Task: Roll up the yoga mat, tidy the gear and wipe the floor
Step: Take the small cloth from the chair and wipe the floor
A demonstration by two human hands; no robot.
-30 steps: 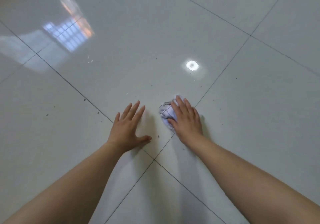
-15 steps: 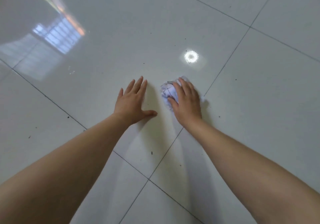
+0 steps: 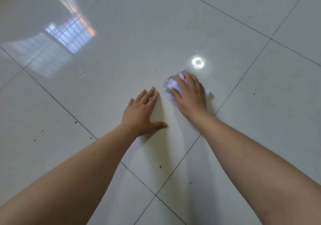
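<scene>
A crumpled white and pale-blue cloth lies on the glossy white tiled floor. My right hand presses down on the cloth, fingers spread over it, and most of the cloth is hidden beneath the palm. My left hand rests flat on the tile just left of it, fingers together and thumb out, holding nothing. No yoga mat or other gear is in view.
Dark grout lines cross the floor and meet near the bottom middle. Small dark specks are scattered over the tiles. A round lamp reflection shines just beyond the cloth, and a window reflection lies at upper left.
Both hands have slid forward across the tile, away from the grout crossing. The right hand carried the cloth with it, toward the lamp reflection.
</scene>
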